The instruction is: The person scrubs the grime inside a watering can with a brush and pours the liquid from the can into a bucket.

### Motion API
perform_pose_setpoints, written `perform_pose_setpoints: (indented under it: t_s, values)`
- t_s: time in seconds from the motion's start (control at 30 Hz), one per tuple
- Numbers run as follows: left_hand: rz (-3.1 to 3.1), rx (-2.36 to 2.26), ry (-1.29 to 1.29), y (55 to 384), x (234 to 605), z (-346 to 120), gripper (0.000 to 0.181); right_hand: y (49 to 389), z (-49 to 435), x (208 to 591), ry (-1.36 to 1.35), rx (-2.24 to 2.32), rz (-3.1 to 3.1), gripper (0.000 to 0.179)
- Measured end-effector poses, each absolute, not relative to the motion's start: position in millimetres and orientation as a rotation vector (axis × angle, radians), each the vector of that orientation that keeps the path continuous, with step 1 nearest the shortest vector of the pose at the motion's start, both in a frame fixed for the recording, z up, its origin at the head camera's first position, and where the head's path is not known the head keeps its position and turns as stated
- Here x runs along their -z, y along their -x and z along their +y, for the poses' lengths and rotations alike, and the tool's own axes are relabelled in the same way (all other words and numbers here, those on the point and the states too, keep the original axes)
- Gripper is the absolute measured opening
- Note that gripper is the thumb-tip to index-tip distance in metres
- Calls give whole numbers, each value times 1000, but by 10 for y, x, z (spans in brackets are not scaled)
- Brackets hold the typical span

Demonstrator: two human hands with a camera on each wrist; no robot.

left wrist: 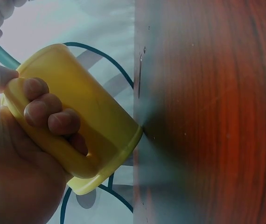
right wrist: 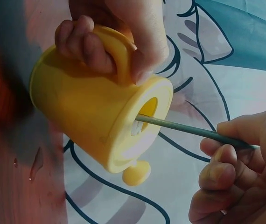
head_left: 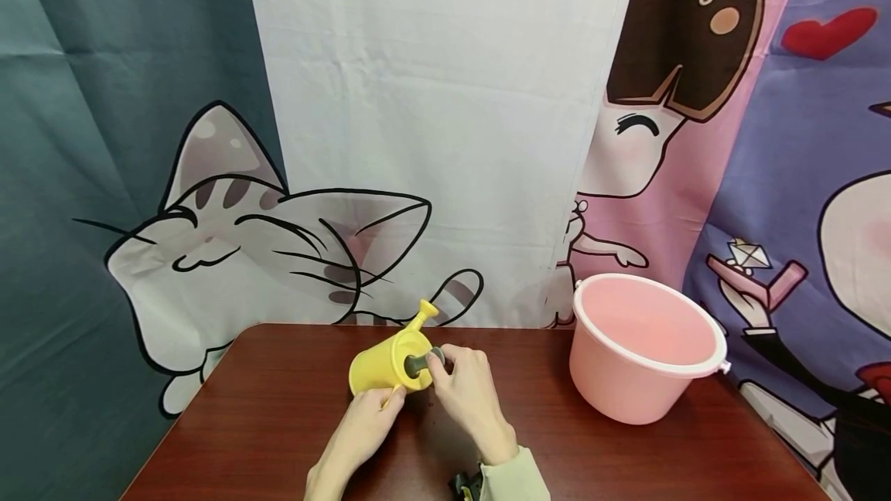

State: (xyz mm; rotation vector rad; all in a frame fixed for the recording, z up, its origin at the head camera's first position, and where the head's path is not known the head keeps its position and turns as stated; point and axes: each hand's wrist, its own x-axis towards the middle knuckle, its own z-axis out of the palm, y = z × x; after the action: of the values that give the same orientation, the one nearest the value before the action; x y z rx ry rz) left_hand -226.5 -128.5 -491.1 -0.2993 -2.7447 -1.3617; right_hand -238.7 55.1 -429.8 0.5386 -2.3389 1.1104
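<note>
A yellow watering can [head_left: 372,371] is held tilted over the table, its spout pointing away to the back. My left hand [head_left: 365,427] grips the can by its handle, fingers curled through the loop in the left wrist view. Between thumb and fingers, my right hand [head_left: 469,393] pinches a slim dark green handle [right wrist: 184,128]. That handle slants into the round opening in the can's top. Its far end is hidden inside the can, so I cannot tell what kind of tool it is.
A pink bucket [head_left: 616,381] with a pale rim stands at the right of the brown wooden table [head_left: 278,393]. Water drops [right wrist: 36,164] lie on the tabletop near the can. Behind the table hangs a cloth [head_left: 445,99] printed with cartoon figures.
</note>
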Motion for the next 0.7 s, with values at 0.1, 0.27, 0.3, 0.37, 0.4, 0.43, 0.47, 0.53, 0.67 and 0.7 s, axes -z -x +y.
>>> perform_pose_setpoints:
  t_s: [0.1,0.27,0.3,0.37,0.4,0.43,0.47,0.53,0.67,0.7]
  values:
    - [-2737,1348,304,2264,4918,-1290,47,2373,564,4272,-548,-1138,-2355,40]
    - [-2738,1342,307,2263,4922,-1300,47,2355,602,4231,-568,-1214,-2367,36]
    - [-2736,1349,307,2260,4919,-1301,47,2354,609,4224,-571,-1228,-2367,35]
    - [-2732,1354,310,2259,4916,-1304,47,2353,622,4214,-575,-1252,-2366,34]
    - [-2727,1354,313,2259,4914,-1305,47,2353,629,4210,-574,-1266,-2365,33]
    - [-2722,1354,317,2257,4912,-1305,47,2355,636,4208,-570,-1278,-2363,33]
    - [-2715,1347,321,2256,4912,-1303,46,2357,646,4207,-562,-1290,-2364,34]
    - [-2708,1345,326,2257,4916,-1304,47,2367,672,4205,-540,-1317,-2373,34]
    - [-2706,1369,327,2253,4921,-1309,48,2378,744,4180,-483,-1402,-2381,37]
    - [-2707,1380,324,2253,4921,-1313,48,2378,763,4169,-473,-1428,-2380,37]
